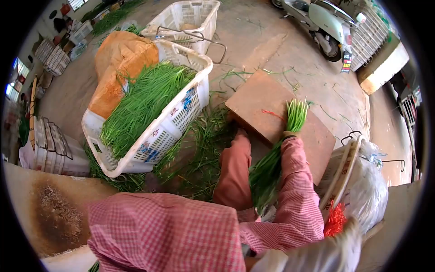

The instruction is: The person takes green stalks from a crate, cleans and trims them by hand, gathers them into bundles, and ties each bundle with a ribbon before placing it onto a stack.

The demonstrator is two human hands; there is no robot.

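The right hand (290, 134) is the nearer, its fingers closed around a bunch of green stalks (297, 117) above a brown board (258, 102). Pale ends point forward past the knuckles; leafy ends trail back beside the checked sleeve (297, 181). From here, I cannot make out the left hand.

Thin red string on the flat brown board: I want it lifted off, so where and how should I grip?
Probably pinch the thin red string by the end farther from the bundle of green stalks, from above: it lies exposed on the flat brown board.
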